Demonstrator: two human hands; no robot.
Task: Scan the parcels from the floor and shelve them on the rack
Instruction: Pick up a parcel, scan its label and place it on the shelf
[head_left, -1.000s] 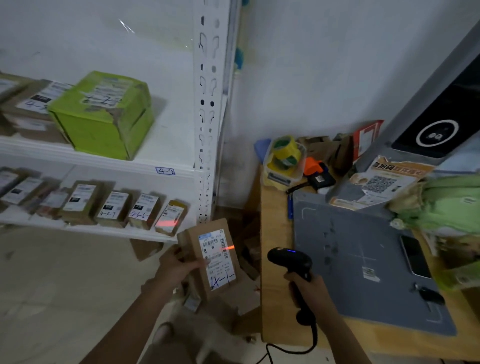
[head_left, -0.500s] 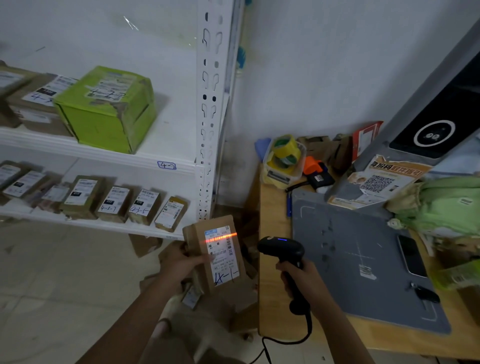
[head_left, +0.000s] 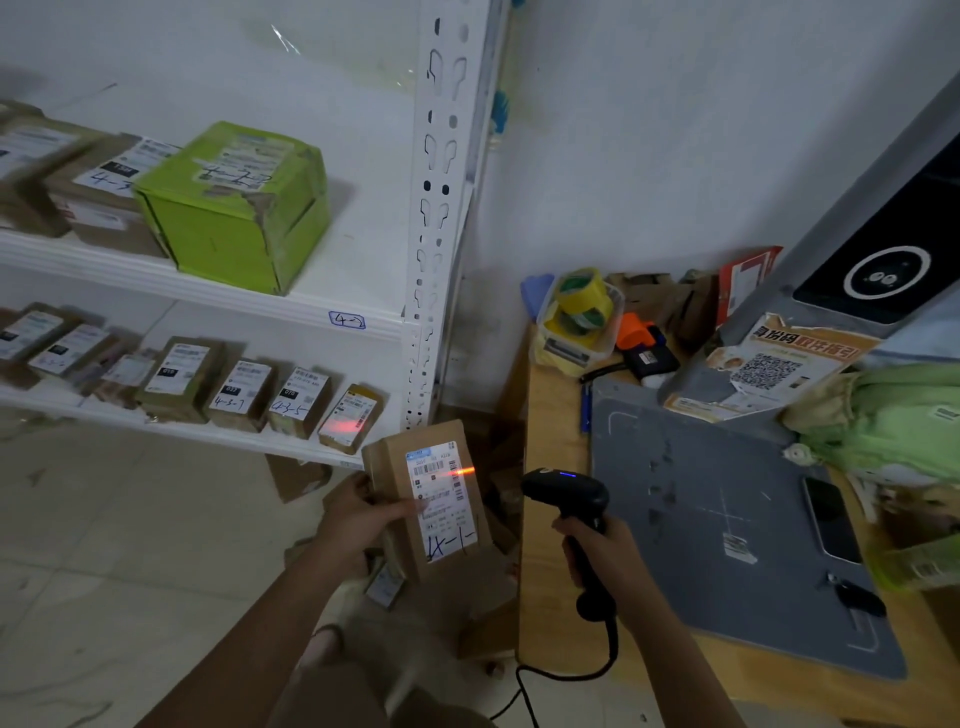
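Observation:
My left hand (head_left: 363, 519) grips a brown cardboard parcel (head_left: 410, 540) by its left edge, thumb on the white label, which bears a barcode and handwritten blue figures. My right hand (head_left: 602, 556) grips the handle of a black corded barcode scanner (head_left: 566, 493), aimed left at the parcel from a short distance. A red scan line falls across the label's upper right part and also on a small parcel (head_left: 350, 418) on the lower shelf of the white rack (head_left: 431, 260). Several more parcels lie on the floor below the held one, partly hidden.
The rack's upper shelf holds a green box (head_left: 234, 208) and brown boxes; the lower shelf holds a row of small labelled parcels. At the right stands a wooden table (head_left: 550, 519) with a grey mat (head_left: 727, 519), a phone (head_left: 831, 519), tape rolls (head_left: 579, 306) and green bags (head_left: 883, 426).
The scanner and the parcel have both risen a little. The red scan line has shifted from across the label's top to its upper right part and onto the small shelf parcel.

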